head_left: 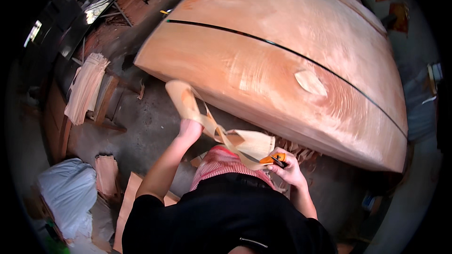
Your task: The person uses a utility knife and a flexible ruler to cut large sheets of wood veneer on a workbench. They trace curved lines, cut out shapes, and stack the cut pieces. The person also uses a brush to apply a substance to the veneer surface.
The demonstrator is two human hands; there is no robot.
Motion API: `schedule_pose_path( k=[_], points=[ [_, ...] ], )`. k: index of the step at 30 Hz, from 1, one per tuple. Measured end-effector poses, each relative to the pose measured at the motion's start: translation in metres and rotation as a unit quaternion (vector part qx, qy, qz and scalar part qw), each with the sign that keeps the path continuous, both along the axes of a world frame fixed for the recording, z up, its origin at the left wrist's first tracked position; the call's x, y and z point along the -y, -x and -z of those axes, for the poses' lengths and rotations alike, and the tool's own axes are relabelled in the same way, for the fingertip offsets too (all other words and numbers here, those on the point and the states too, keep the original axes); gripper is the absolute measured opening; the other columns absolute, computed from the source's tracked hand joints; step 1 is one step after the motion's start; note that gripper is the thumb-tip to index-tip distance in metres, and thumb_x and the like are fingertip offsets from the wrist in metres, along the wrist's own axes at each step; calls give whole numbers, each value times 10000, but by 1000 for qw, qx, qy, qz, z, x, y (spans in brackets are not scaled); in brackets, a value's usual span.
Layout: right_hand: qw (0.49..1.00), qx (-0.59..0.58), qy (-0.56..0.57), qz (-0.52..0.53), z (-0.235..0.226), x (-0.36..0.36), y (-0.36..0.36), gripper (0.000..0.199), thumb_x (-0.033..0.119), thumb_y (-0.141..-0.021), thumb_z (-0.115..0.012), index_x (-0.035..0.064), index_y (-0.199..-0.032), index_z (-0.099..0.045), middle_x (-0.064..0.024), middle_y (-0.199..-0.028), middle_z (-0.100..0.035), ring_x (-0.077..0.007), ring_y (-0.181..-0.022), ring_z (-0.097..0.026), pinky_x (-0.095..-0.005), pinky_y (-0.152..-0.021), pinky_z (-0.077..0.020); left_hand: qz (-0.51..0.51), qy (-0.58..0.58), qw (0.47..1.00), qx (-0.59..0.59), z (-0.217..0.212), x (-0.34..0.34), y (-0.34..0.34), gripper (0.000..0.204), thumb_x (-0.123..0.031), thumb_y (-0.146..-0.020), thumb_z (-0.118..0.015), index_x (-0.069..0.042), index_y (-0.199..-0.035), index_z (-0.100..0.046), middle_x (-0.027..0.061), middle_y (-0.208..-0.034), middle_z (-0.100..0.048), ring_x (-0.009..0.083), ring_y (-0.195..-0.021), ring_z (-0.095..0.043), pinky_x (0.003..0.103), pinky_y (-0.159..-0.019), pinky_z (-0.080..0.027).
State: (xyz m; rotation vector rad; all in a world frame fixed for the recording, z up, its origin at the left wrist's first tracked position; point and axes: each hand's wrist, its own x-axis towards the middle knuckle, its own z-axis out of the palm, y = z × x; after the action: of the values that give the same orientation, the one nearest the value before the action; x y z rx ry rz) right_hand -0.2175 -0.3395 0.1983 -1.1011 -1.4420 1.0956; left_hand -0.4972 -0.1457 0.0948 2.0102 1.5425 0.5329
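My left hand [190, 130] is closed on a long, thin strip of wood veneer [178, 98], which curls up past the fingers and twists down in front of my lap. In my right hand [292, 173] is an orange utility knife [277, 159] with a dark part, partly covered by the fingers. The wide end of the strip lies beside this hand, close to the knife; whether the blade touches it I cannot tell. Just ahead stands a large stack of pale wood veneer sheets [212, 54], with a long black strip [268, 41] lying across its top.
A loose oval wood piece [310, 83] rests on the stack. Wood scraps [299, 150] litter the floor below its near edge. On the left are a bundle of veneer [87, 87] on a wooden stand [107, 95] and a pale plastic sack [68, 193].
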Motion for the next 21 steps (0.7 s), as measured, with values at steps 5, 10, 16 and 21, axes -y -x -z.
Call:
schedule_pose_path(
  k=[5, 10, 16, 21],
  points=[
    [998, 35, 14, -43, -11, -29, 52, 130, 50, -727, -642, -13, -826, -585, -50, -742, -510, -114, -619, -486, -224, -549, -393, -6, 3, 983, -181, 10, 12, 77, 189, -190, -715, -507, -74, -826, -606, 166, -807, -590, 351, -808, -547, 423, -695, -434],
    [993, 42, 46, -99, -5, -89, 122, 132, 33, -755, -615, -10, -876, -584, -29, -769, -511, -79, -636, -481, -201, -550, -396, -180, 124, 970, 103, 42, -20, 156, 227, -223, -753, -521, -98, -936, -569, 98, -878, -596, 263, -831, -564, 390, -715, -453],
    [981, 39, 55, -183, -12, -201, 255, 157, 21, -766, -596, 0, -920, -575, -37, -820, -536, -83, -701, -497, -209, -608, -416, -295, 292, 686, 598, 54, -71, 299, 261, -196, -850, -405, -93, -1085, -451, 34, -1011, -516, 190, -959, -507, 385, -840, -423],
    [946, 66, 16, -318, -24, -292, 364, 146, 30, -768, -593, 3, -911, -576, -64, -813, -551, -132, -738, -526, -247, -653, -426, -286, 39, 878, 382, 109, -95, 442, 302, -258, -877, -316, -91, -1088, -453, 29, -1028, -518, 190, -969, -491, 531, -843, -366]
  ],
)
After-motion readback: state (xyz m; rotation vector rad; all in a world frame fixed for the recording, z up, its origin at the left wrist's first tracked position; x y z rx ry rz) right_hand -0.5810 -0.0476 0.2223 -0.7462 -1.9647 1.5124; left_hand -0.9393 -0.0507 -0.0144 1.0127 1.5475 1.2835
